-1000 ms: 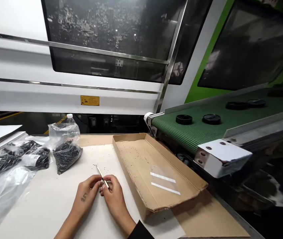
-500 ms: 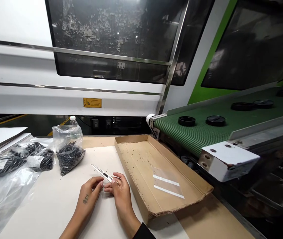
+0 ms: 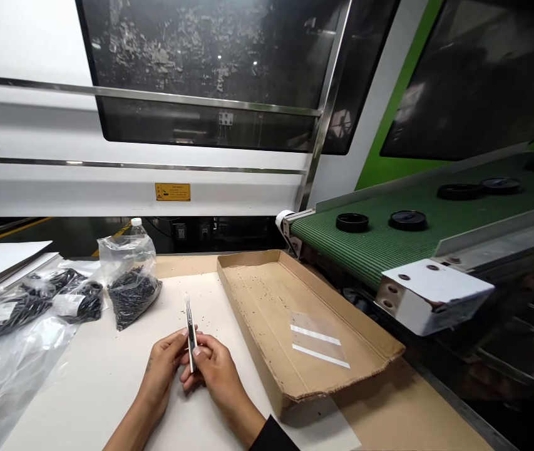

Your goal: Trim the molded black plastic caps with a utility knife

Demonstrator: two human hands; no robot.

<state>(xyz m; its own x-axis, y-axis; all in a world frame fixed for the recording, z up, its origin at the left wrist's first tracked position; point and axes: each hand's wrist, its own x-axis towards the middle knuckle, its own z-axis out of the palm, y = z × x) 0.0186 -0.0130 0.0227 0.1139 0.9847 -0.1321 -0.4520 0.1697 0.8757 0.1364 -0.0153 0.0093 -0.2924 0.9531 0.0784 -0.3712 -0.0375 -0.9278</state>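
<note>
Both my hands rest on the white table top (image 3: 102, 376), close together. My left hand (image 3: 163, 363) and my right hand (image 3: 213, 369) pinch a pair of thin metal tweezers (image 3: 189, 326) between their fingertips. The tweezers point away from me, almost straight up in the picture. Fingers of both hands are curled round the near end.
A shallow cardboard tray (image 3: 252, 300) with a small clear bag (image 3: 316, 341) lies to the right. Plastic bags of small black parts (image 3: 128, 291) and black rings (image 3: 27, 307) lie at the left. A green conveyor (image 3: 389, 250) carries black round lids (image 3: 352, 222) at the right.
The tweezers have swung from pointing up-left to pointing nearly straight away from me. My left hand has closed in onto them beside the right.
</note>
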